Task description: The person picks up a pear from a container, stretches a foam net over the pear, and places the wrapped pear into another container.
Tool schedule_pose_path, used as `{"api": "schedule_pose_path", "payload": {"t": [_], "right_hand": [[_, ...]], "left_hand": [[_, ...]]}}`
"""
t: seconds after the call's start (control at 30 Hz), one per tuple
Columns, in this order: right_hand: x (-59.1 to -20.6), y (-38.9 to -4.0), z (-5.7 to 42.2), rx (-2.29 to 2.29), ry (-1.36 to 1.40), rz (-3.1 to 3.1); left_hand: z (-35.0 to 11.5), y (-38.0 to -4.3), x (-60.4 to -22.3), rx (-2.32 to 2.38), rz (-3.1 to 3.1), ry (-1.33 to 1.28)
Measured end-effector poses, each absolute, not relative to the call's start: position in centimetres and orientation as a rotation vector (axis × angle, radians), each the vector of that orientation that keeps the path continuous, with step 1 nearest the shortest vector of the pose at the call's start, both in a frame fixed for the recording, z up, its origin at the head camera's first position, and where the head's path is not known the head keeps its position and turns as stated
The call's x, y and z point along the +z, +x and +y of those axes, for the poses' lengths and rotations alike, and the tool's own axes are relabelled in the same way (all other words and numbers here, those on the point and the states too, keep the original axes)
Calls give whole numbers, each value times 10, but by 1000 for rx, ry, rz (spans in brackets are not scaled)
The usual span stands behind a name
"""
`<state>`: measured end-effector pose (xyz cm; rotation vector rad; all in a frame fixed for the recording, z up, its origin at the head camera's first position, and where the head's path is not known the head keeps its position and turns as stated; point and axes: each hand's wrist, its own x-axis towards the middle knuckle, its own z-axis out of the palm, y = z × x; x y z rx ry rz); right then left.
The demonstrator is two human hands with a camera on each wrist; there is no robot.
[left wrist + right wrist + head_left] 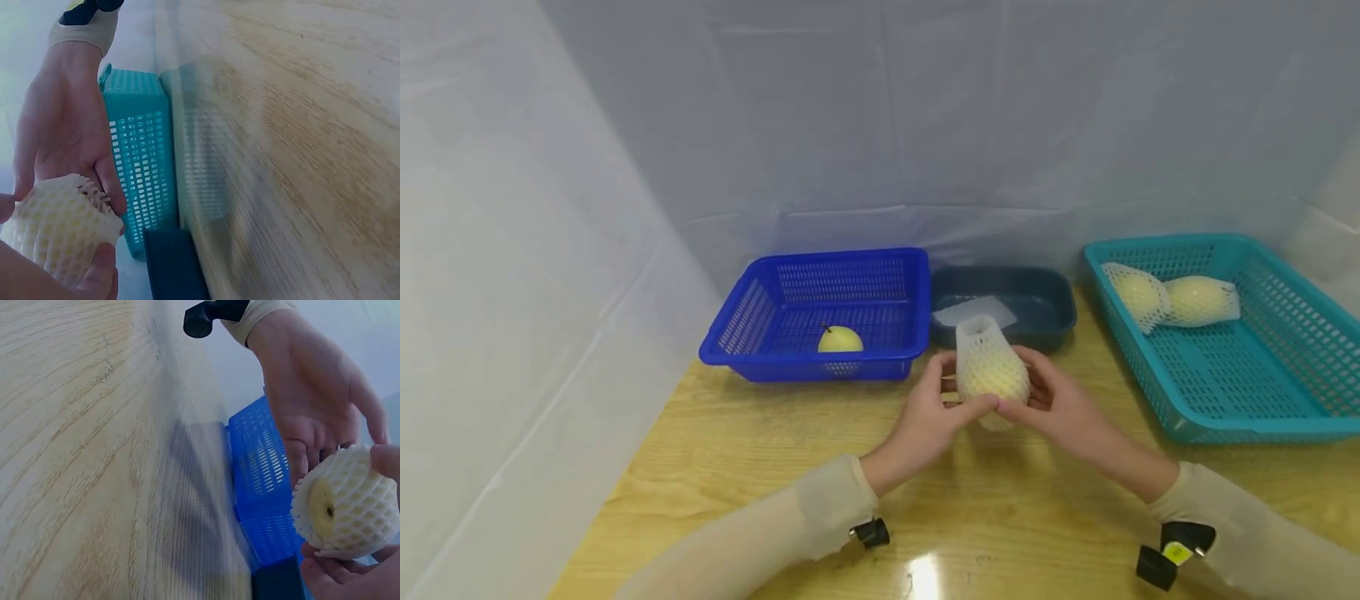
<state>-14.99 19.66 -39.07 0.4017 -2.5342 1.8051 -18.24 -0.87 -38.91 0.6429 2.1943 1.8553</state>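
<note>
Between both hands, a yellow pear in a white foam net sleeve [992, 371] is held above the table, the loose end of the net pointing up and away. My left hand [925, 421] grips its left side and my right hand [1071, 412] its right, with the thumbs meeting on the near side. The right wrist view shows the pear's bare end [322, 509] through the net's opening. In the left wrist view the netting [56, 228] covers most of the fruit. Another pear [840, 339], without a net, lies in the blue basket [820, 367].
Beyond the hands, a dark teal tray [1048, 337] holds flat white foam netting [973, 312]. At the right stands a turquoise basket [1187, 421] with two netted pears [1198, 302] at its far left. White sheeting [880, 125] hangs behind the wooden table [760, 467].
</note>
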Motion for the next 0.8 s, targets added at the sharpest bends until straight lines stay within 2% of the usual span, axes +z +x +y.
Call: {"api": "schedule_pose_path", "payload": {"t": [0.13,0.8], "right_hand": [[-393,-149,198,1807,454,-2529],[-391,-147,211,2152,546,-2488]], "left_hand": [[-9,-186,-392,1868,2188,601],[-22,-192,-393,2021,1887,809]]}}
